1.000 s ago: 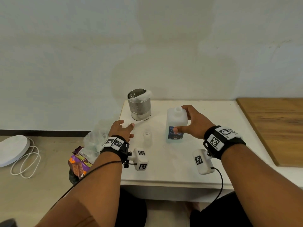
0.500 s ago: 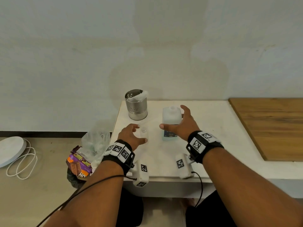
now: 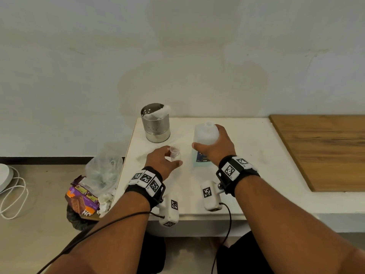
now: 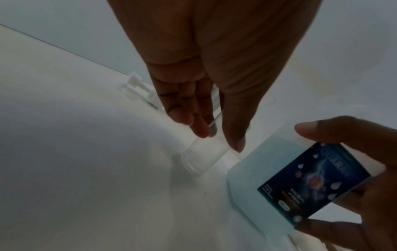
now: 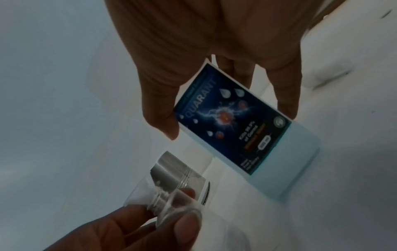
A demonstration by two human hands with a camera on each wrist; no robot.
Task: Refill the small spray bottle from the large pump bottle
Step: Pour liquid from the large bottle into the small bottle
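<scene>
Gripping the small spray bottle [image 3: 175,154], the left hand [image 3: 162,162] has closed round it since a second ago, when it lay open beside it on the surface [image 3: 246,155]. Just right, the right hand [image 3: 215,147] still holds the large pump bottle [image 3: 205,135], its neck uncapped. Both bottles look open and secured, so pouring seems next.

head: above, facing forward-down over surface [image 3: 256,155] | wrists: close, along fingers | shared by all: large bottle [image 3: 205,135], small bottle [image 3: 174,153]
</scene>
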